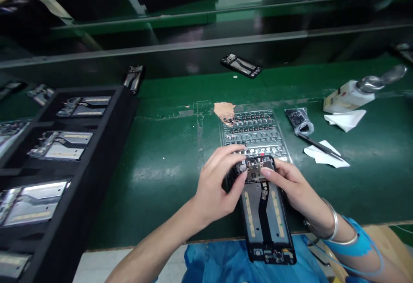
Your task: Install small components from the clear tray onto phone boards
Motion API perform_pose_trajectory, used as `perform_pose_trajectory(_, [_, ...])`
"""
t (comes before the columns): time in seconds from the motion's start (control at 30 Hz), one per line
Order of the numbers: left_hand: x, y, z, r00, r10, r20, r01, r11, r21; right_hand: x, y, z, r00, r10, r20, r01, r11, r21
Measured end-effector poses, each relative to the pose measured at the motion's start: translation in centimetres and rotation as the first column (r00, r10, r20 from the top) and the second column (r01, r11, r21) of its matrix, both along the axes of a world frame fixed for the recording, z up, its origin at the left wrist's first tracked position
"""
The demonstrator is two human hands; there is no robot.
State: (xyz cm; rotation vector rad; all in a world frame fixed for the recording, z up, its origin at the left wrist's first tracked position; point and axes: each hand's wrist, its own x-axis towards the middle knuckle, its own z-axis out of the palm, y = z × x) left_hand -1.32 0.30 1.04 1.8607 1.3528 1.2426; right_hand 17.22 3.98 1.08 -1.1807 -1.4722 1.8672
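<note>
An opened phone frame (254, 214), its inner side up, lies tilted across the table's front edge in my hands. A black ribbon cable runs down its middle between two pale adhesive strips, and a circuit board fills its top end. My right hand (290, 179) grips the right side, thumb on the board. Fingers of my left hand (222, 179) bend over the top left corner, thumb and fingertips close together at the board; whether a small part sits between them I cannot make out. Just behind the phone lies a clear tray (254, 132) with rows of tiny parts.
At the left, a black divided box (119, 132) holds several phone frames. Another phone frame (241, 65) lies at the back. To the right are a dispenser bottle (348, 96), white wipes (345, 119), black tweezers (319, 145) and a small plastic bag (298, 119).
</note>
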Motion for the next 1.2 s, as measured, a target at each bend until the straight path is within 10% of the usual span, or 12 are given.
perform_pose_trajectory(0.1, [0.6, 0.0, 0.0, 0.925, -0.004, 0.381, 0.185, 0.879, -0.439, 0.0, 0.1, 0.1, 1.0, 0.014, 0.028, -0.015, 0.999, 0.031])
perform_pose_trajectory(0.2, [1.0, 0.0, -0.3, 0.829, 0.008, 0.559, 0.35, 0.773, -0.529, -0.2, 0.5, 0.7, 0.981, 0.036, 0.192, -0.077, 0.975, 0.209])
perform_pose_trajectory(0.43, [1.1, -0.1, -0.4, 0.824, 0.034, 0.566, 0.337, 0.773, -0.537, -0.7, 1.8, 1.4, 0.914, -0.004, 0.405, -0.187, 0.883, 0.431])
perform_pose_trajectory(1.2, [0.8, 0.1, -0.3, 0.901, 0.078, 0.426, 0.197, 0.802, -0.564, -1.3, 1.1, 0.2, 0.986, 0.043, 0.164, -0.088, 0.957, 0.276])
